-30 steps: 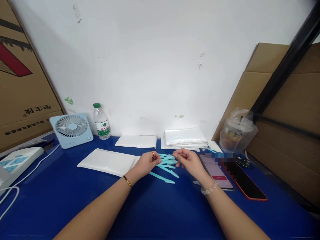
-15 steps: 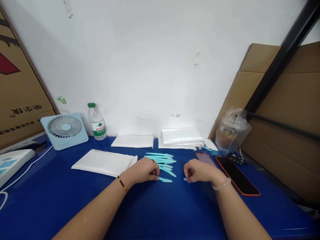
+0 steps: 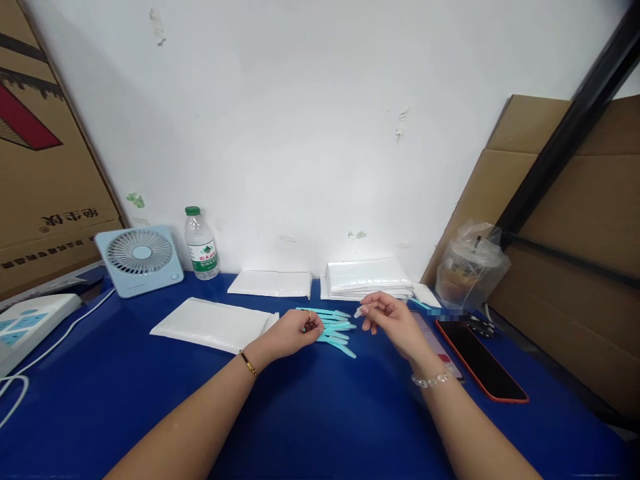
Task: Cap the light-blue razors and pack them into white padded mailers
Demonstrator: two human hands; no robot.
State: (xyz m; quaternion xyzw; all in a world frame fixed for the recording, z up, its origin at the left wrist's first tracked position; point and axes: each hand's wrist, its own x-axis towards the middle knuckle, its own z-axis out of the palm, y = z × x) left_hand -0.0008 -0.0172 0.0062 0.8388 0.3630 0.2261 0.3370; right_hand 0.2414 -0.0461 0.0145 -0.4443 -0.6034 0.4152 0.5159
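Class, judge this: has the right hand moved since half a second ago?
Yes: the right hand has moved forward, closer to the stacked white packets.

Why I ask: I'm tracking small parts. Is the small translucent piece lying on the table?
No, the right hand holds the small translucent piece in its fingers, near the turquoise sticks.

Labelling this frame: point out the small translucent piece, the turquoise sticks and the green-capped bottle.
Small translucent piece (image 3: 358,312): head view, exposed end.
Turquoise sticks (image 3: 343,327): head view, one stick's visible part.
Green-capped bottle (image 3: 203,256): head view, label.
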